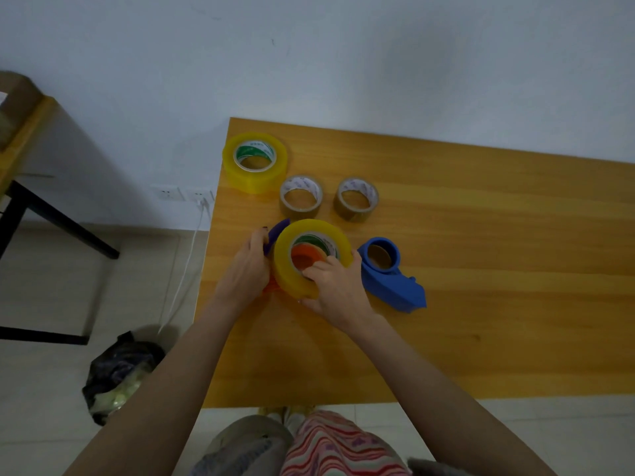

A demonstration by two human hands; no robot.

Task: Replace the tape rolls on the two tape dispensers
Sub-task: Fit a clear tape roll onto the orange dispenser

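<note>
The right grip [338, 290] is closed on the full yellow tape roll [287, 259]. Some fingers [316, 269] hook into its core and the rest wrap its outer rim. The left grip [249, 269] curls round the purple end piece [276, 235] of the orange dispenser [304, 257], steadying it against the roll's far side. The roll sits tilted over the dispenser's orange hub, at the near left part of the counter [481, 269]. It looks partly on the hub, but I cannot tell whether it is fully seated.

Just to the right lies the blue dispenser [391, 286], on its side with a bare brown core in its ring, so its swap looks undone. A second full yellow roll [254, 183] waits at the counter's far left corner. Two nearly spent rolls [299, 211] [355, 214] stand between it and the hands.

A roll this thick is probably fairly heavy and rigid, with a slick outer face that could slide under flat fingers. The cardboard core gives the surest purchase, so a hold through the core and over the rim suits it best. Pressing evenly on the core rather than the tape face should stop the roll jamming crooked on the hub. The dispenser is light plastic and would likely skate across the wood unless it is held. Its cutting edge, hidden here, should be kept away from the fingers.
</note>
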